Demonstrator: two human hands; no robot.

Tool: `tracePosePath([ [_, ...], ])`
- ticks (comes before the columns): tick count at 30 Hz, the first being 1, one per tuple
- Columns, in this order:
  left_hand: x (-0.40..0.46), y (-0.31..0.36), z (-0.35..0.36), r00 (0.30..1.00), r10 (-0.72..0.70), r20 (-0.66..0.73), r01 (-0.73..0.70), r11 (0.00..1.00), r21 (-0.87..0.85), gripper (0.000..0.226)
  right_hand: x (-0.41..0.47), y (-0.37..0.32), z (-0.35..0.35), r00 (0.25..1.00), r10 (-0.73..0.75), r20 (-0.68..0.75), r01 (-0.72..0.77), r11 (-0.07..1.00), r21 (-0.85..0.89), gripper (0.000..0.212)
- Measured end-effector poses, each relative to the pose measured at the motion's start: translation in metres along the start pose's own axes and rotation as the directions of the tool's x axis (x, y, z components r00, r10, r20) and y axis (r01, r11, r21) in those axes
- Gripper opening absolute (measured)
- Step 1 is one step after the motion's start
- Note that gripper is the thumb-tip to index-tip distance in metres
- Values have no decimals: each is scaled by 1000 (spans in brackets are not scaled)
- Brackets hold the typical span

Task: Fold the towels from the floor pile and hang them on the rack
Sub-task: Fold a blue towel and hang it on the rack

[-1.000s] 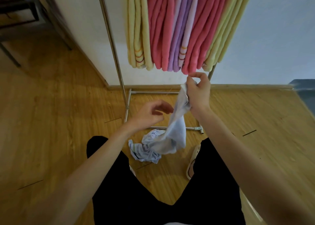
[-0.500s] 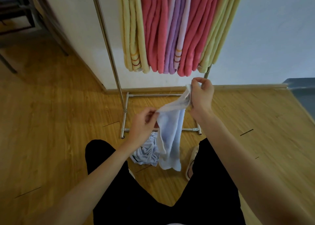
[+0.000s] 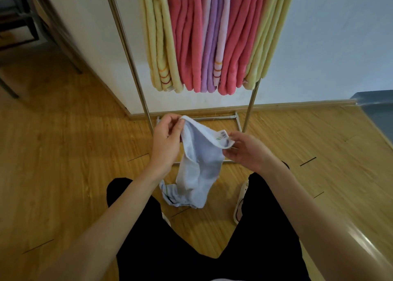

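We hold one pale blue towel by its top hem above the wooden floor, its tail on the boards. Our left hand pinches one corner, our right hand the other, beside a barcode tag, unreadable. Seven folded towels hang on the rack.

Pale blue towel (tagged), hanging limp

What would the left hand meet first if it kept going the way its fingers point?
Likely the rack's base bar just beyond the left hand and its pale blue towel; the depth between them is unclear.
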State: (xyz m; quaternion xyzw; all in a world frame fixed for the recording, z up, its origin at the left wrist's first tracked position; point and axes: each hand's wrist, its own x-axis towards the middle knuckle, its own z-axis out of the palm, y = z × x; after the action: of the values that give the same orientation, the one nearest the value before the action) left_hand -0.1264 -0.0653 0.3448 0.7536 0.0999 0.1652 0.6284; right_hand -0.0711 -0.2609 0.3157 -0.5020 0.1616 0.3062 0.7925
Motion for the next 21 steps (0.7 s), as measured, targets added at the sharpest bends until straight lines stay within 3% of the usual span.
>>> tracePosePath([
  [4, 3, 11, -4, 1000, -19, 12, 19, 999, -39, 11, -2, 10, 3, 991, -93, 96, 100, 993, -64, 29],
  [6, 4, 15, -8, 1000, -17, 13, 18, 999, -50, 11, -3, 17, 5, 963, -229, 139, 258, 934, -248, 30],
  [9, 5, 22, -12, 1000, -18, 0, 18, 997, -71, 14, -5, 25, 6, 854, -462, 239, 501, 605, -619, 25],
  [12, 6, 27, -15, 999, -40, -24, 38, 995, -89, 13, -2, 33, 10, 750, -589, 300, 573, 352, -740, 12],
  [17, 12, 26, -19, 993, -91, -75, 84, 993, -88, 9, 2, 47, 11, 567, -798, 204, 531, 164, -831, 9],
  [21, 17, 25, -19, 982, -134, -130, 126, 990, -65, 12, 5, 50, 12, 407, -841, 356, 642, -13, -767, 8],
])
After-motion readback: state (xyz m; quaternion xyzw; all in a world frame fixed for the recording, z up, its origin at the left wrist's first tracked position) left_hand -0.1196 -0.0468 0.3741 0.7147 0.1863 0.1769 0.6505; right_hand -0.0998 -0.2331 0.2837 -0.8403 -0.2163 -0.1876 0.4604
